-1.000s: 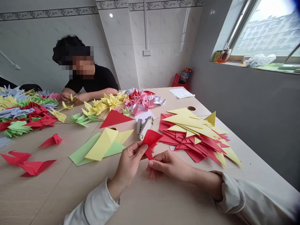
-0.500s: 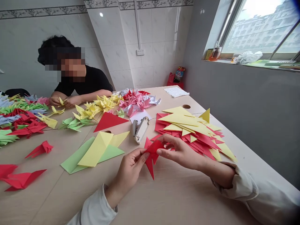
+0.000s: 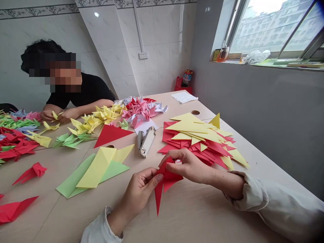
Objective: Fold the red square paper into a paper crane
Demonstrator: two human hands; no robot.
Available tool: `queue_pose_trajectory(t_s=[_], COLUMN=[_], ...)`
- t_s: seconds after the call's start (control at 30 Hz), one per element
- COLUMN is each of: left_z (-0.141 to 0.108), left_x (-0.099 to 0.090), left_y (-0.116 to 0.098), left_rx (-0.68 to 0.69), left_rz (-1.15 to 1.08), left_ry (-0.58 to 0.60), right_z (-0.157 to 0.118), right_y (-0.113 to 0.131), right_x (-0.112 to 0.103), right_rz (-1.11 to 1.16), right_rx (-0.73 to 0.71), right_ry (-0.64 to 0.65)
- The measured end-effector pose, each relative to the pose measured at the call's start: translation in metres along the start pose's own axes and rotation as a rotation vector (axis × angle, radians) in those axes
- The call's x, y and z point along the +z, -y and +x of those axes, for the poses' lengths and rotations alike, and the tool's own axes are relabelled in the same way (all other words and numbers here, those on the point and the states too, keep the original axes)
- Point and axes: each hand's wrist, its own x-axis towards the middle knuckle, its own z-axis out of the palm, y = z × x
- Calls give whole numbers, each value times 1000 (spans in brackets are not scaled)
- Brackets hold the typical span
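Between my hands, above the table, is a red folded paper piece [image 3: 165, 177] with a long point hanging down. My left hand [image 3: 138, 192] pinches its left side between thumb and fingers. My right hand [image 3: 189, 165] grips its upper right part, with thumb and index finger bent round it. Just beyond the hands lies a stapler [image 3: 148, 141]. Behind my right hand is a pile of red and yellow folded paper sheets [image 3: 199, 135]. Left of my hands, a yellow folded paper [image 3: 97, 167] rests on a green folded paper [image 3: 73, 177].
Across the table [image 3: 60, 216] a person in black [image 3: 88, 87] handles a yellow paper piece. Heaps of yellow paper cranes [image 3: 106, 114], pink paper cranes [image 3: 139, 109] and red folded pieces [image 3: 17, 143] spread at the far side and left. A white sheet [image 3: 184, 97] lies near the far edge.
The red paper piece has turned in my hands, its long point now hanging lower and further left. My view has shifted slightly to the right.
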Motion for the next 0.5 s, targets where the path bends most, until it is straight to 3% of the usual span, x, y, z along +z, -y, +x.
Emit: queue_pose_trajectory(t_s=[0.17,0.27,0.5], left_z=[-1,-2,-3], left_x=[2,2,0], left_y=[0,1,1], left_rx=[-20,-26,-22], left_rz=[-36,-13,76], left_ry=[26,30,4], right_z=[0,0,-3], right_y=[-5,-8,-6], right_x=[-1,0,5], right_rz=[-61,-37,31], right_rx=[-89,-78,-2], right_ry=[6,27,-58])
